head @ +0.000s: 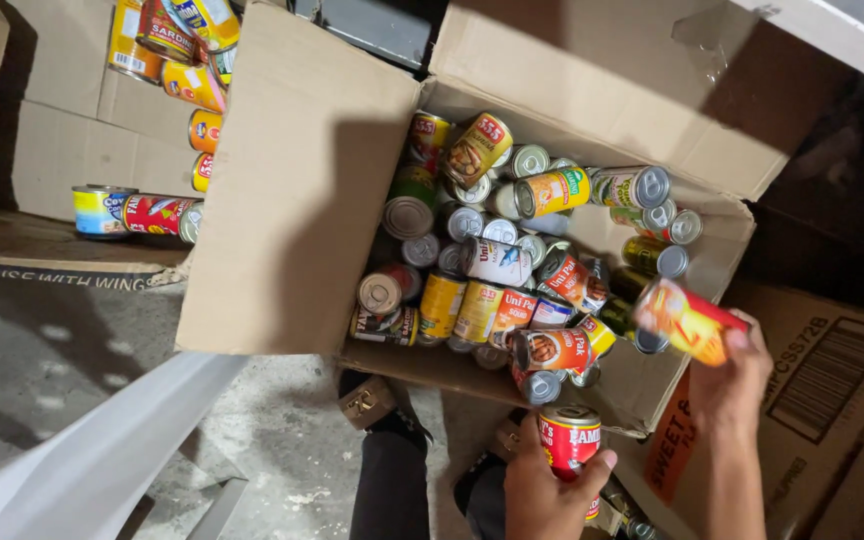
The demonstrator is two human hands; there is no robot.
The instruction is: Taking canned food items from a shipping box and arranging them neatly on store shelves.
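Observation:
A big open cardboard box [302,190] lies in front of me, filled with several mixed tin cans [497,262] piled loosely. My left hand [542,490] holds a red-labelled can [569,437] just below the box's near wall. My right hand [730,380] is raised at the box's right corner and grips a red and orange can [687,320], tilted on its side and slightly blurred. Both hands sit at the near right side of the box, outside the pile.
More cans are stacked at the top left [177,45], and two lie on a cardboard sheet at the left [137,212]. Another brown carton [832,400] stands at the right. My shoes [377,405] rest on the concrete floor. A white sheet [92,460] crosses the lower left.

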